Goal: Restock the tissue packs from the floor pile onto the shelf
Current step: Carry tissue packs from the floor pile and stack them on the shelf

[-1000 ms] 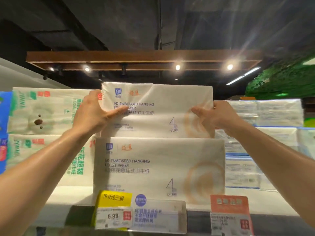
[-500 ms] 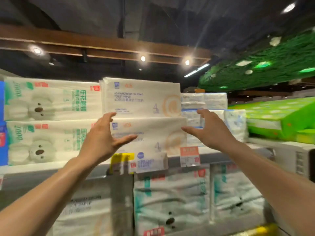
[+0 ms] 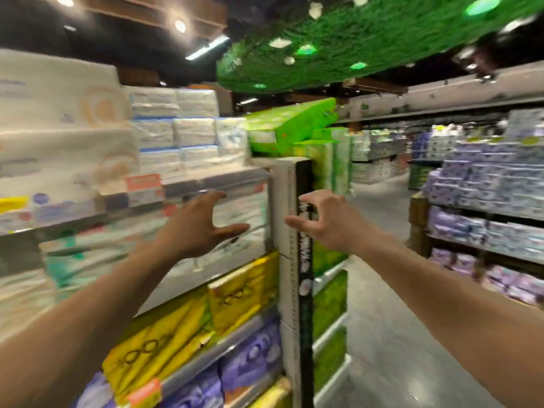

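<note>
My view has swung to the right since a moment ago, so the two cream tissue packs (image 3: 61, 92) I was facing then now sit at the far left, and both my hands have come down and away from them. Those packs lie stacked one on the other on the top shelf (image 3: 206, 184), blurred, with white-and-blue packs (image 3: 182, 134) just beside them on the right and bright green packs (image 3: 291, 125) past those at the shelf's end.

My left hand (image 3: 203, 228) is out in front of me with the fingers spread wide and the thumb pointing right. It holds nothing and hangs in front of the pale packs (image 3: 253, 207) on the level below the top one. My right hand (image 3: 326, 225) is empty too, its fingers apart and loosely curved, and it lies before the black-and-white end post (image 3: 304, 304) of the shelving. Whether the fingertips touch the post I cannot tell. The two hands are near each other, palms turned inward.

Lower down are yellow packs (image 3: 235, 295) and under them purple packs (image 3: 250, 357). To the right runs the grey aisle floor (image 3: 382, 334), with another rack of purple goods (image 3: 485, 195) across it and a green leafy ceiling panel (image 3: 353, 33) overhead
</note>
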Demonstrator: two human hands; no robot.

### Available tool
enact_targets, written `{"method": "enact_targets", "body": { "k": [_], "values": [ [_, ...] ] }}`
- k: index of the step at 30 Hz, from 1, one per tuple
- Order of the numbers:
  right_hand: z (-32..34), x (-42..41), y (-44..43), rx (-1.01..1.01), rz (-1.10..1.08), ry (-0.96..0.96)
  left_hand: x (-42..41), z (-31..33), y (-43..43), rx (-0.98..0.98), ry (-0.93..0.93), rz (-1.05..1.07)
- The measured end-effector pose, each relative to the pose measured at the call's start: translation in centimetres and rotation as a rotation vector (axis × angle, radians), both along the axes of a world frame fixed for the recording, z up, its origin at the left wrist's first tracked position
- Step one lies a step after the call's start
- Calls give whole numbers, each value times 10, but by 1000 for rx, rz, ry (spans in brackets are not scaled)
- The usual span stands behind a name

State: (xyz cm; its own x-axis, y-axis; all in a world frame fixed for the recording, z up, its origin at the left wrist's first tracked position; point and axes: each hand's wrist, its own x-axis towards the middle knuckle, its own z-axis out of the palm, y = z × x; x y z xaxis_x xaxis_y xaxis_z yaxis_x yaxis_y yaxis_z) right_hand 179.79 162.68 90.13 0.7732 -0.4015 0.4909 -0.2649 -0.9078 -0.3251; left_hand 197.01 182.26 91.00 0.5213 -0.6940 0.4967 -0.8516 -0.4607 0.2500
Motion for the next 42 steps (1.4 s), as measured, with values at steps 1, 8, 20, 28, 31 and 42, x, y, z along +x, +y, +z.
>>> {"method": "enact_targets", "body": {
  "k": [1, 8, 20, 28, 31, 42],
  "values": [
    [-14, -26, -21, 16, -30, 26, -22, -11, -30, 27, -7, -27],
    [-89, -209, -167, 187, -322, 162, -173, -79, -238, 109, 99, -298],
    [-179, -436, -363, 433, -747, 240, -366, -175, -523, 352, 196, -709],
    [-223, -533, -507, 634, -1037, 125, -464, -218, -738, 475, 193, -1006],
    [-235, -573, -550, 680, -1175, 52, -513, -227, -813, 527, 131, -1137],
    [-303, -749, -695, 821, -1515, -146, -716, -302, -1031, 746, 115, -1354]
  ]
}}
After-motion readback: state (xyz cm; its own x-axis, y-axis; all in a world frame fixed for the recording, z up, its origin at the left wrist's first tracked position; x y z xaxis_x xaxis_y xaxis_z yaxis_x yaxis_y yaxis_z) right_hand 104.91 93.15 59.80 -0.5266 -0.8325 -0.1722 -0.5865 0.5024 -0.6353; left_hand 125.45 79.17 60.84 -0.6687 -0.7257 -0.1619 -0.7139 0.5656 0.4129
